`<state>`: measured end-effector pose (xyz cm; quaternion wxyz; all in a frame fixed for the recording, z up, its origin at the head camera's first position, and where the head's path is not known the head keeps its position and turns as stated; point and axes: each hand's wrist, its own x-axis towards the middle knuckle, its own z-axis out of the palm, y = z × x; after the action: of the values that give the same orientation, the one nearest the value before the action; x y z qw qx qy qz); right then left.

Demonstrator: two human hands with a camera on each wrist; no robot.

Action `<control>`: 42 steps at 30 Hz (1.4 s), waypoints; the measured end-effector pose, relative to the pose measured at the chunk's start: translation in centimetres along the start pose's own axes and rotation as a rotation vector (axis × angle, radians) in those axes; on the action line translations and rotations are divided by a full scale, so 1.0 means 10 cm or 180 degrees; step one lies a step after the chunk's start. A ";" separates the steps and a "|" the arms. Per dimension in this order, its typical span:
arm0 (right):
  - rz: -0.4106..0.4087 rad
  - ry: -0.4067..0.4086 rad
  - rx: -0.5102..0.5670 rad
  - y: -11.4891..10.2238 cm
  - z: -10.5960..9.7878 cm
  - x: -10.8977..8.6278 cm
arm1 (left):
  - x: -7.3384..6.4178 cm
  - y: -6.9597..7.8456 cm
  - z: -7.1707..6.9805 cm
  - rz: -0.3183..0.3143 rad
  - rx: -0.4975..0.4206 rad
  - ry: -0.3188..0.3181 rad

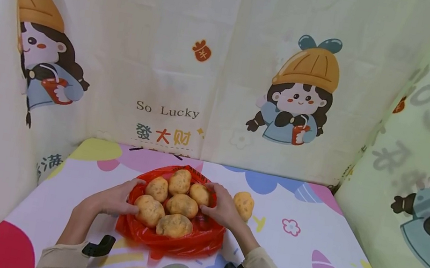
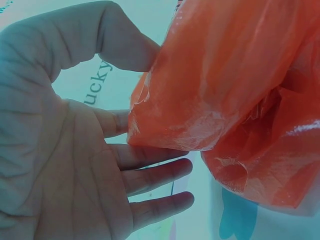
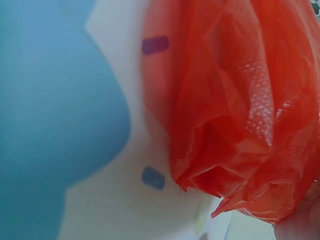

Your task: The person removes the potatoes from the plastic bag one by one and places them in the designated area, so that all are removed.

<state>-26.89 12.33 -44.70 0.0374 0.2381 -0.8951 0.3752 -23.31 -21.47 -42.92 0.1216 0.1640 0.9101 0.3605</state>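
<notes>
A red plastic bag, its mouth spread wide, sits on the table with several potatoes showing inside. My left hand holds the bag's left rim. In the left wrist view, the thumb of that hand goes behind the red plastic and its other fingers stretch along the bag's edge. On the opposite side, my right hand grips the right rim beside a potato. The right wrist view is mostly crumpled bag, with only a bit of the hand at the lower right corner.
One loose potato lies on the table just beyond my right hand. The table has a colourful printed cover. A printed curtain hangs behind it and along both sides.
</notes>
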 end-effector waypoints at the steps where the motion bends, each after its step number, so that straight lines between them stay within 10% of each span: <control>1: -0.0004 0.0002 -0.0013 0.00 0.01 0.01 | 0.00 0.00 0.00 0.0016 0.0011 -0.0002; 42: 0.0080 0.0589 0.0162 0.05 0.12 -0.04 | -0.02 -0.03 -0.03 0.0124 0.0080 0.0028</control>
<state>-26.64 11.97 -45.94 0.1092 0.1921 -0.8809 0.4186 -23.26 -21.88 -42.89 0.1084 0.1815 0.9118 0.3521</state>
